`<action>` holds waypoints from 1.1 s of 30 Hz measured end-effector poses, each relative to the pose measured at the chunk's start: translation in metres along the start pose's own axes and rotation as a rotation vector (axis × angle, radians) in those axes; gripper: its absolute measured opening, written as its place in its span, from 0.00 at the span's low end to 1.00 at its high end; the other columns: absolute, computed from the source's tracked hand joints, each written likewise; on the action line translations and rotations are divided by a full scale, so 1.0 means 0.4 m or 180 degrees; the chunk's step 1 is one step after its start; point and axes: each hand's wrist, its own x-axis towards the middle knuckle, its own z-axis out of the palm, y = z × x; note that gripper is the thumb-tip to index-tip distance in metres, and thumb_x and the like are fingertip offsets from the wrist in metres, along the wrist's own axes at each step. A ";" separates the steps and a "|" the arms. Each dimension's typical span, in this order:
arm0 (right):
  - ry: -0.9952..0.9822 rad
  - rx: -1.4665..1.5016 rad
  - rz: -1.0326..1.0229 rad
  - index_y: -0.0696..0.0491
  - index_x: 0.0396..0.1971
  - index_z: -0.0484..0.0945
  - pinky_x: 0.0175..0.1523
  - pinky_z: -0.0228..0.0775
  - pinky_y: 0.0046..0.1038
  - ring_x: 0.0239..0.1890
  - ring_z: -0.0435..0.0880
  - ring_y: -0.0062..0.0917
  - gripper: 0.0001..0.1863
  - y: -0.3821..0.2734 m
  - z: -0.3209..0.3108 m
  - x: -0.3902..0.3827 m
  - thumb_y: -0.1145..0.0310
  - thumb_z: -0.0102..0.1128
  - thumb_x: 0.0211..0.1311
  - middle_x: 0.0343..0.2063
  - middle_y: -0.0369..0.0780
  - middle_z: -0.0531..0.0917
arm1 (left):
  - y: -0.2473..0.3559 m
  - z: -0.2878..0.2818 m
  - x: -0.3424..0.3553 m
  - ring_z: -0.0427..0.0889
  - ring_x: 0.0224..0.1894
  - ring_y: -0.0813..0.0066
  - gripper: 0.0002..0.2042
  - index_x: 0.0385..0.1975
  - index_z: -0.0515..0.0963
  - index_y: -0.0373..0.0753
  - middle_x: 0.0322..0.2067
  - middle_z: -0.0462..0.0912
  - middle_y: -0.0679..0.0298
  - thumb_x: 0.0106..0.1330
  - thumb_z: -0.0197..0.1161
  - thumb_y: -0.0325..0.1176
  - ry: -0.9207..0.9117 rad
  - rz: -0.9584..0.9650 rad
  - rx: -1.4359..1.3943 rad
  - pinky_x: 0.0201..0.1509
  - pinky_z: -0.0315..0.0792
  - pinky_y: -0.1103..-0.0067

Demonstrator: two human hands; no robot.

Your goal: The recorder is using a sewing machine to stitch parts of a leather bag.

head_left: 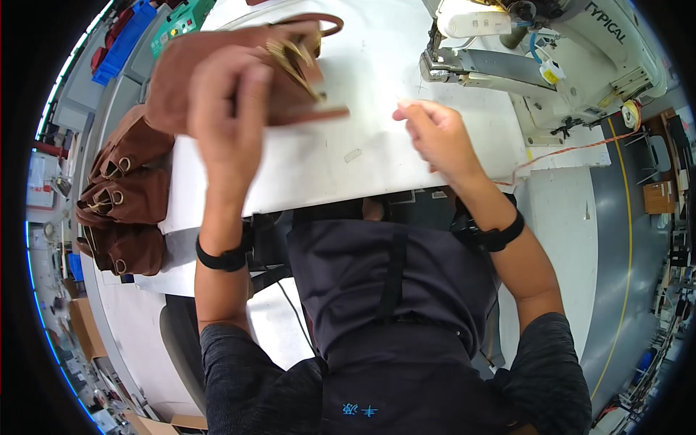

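A brown handbag with a curved handle and brass-coloured zipper teeth lies at the far left of the white table. My left hand, smeared by motion, is closed on its near side. The bag's mouth faces right, and a blurred brown strap sticks out below it. Apart from the bag, my right hand hovers over the table with its fingers curled and pressed together. Whatever may be between those fingertips is hidden or too small to name.
Several brown bags with metal rings, such as this one, are stacked at the table's left edge. A sewing machine stands at the far right. An orange cord runs beside its base. The white tabletop ends just before my dark apron.
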 end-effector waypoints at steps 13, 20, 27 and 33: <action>0.0435 -0.0266 0.0331 0.58 0.41 0.85 0.18 0.48 0.17 0.15 0.60 0.07 0.19 0.117 -0.245 -0.004 0.55 0.61 0.79 0.21 0.25 0.70 | -0.155 -0.278 -0.045 0.85 0.49 0.69 0.14 0.56 0.80 0.32 0.48 0.87 0.59 0.84 0.55 0.36 0.0913 -0.2881 -0.1489 0.51 0.79 0.75; 0.0468 -0.0353 0.0178 0.58 0.38 0.87 0.24 0.52 0.18 0.19 0.63 0.08 0.18 0.097 -0.244 -0.020 0.57 0.63 0.77 0.20 0.26 0.71 | -0.162 -0.301 -0.064 0.81 0.53 0.83 0.13 0.55 0.83 0.48 0.50 0.86 0.79 0.77 0.63 0.45 0.0336 -0.3957 -0.1936 0.60 0.74 0.66; 0.0337 -0.0258 0.0022 0.59 0.40 0.87 0.26 0.54 0.17 0.21 0.64 0.08 0.16 0.123 -0.249 -0.025 0.60 0.62 0.78 0.21 0.26 0.72 | -0.043 -0.319 -0.111 0.84 0.48 0.82 0.12 0.56 0.81 0.39 0.48 0.87 0.69 0.77 0.66 0.33 -0.0284 -0.3465 -0.1957 0.56 0.77 0.77; 0.0339 -0.0231 -0.0064 0.59 0.42 0.86 0.27 0.55 0.17 0.22 0.65 0.08 0.16 0.139 -0.253 -0.025 0.60 0.62 0.78 0.22 0.27 0.73 | -0.071 -0.277 0.020 0.84 0.49 0.81 0.18 0.60 0.79 0.34 0.49 0.87 0.66 0.72 0.69 0.26 -0.0806 -0.3521 -0.1487 0.58 0.77 0.79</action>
